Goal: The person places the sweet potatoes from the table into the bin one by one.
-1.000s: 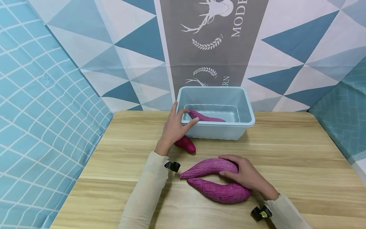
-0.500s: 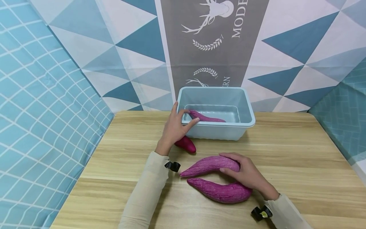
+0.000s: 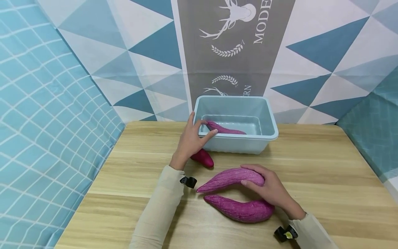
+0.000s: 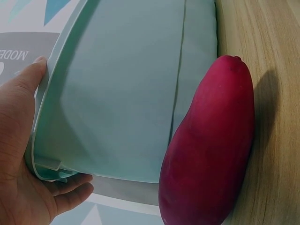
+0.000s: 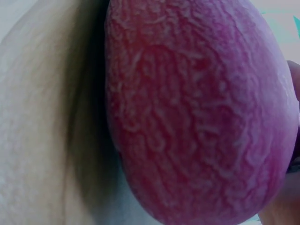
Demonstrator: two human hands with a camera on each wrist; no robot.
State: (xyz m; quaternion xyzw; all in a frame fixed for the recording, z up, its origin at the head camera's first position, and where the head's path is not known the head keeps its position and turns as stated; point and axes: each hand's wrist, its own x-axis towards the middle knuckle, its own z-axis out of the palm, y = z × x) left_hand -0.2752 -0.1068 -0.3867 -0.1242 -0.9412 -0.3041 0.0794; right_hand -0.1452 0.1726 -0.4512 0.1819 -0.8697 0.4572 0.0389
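Note:
My left hand holds the front left corner of a light blue plastic bin, its thumb at the rim. Inside the bin lies a wrinkled purple sweet potato. A smooth dark red sweet potato rests on the table against the bin's wall, partly covered by my left wrist in the head view. My right hand grips the thick end of another purple sweet potato, thumb on its near side. Just in front of it lies a further curved purple sweet potato, overlapped by the right hand's lower edge.
The wooden table reaches back to a patterned wall cloth, with the bin standing close before it. A blue gridded cloth hangs along the left edge. Black cameras are strapped to both wrists.
The purple sweet potato in my right hand has shifted slightly up and right, widening the gap to the one in front. My left hand stays on the bin.

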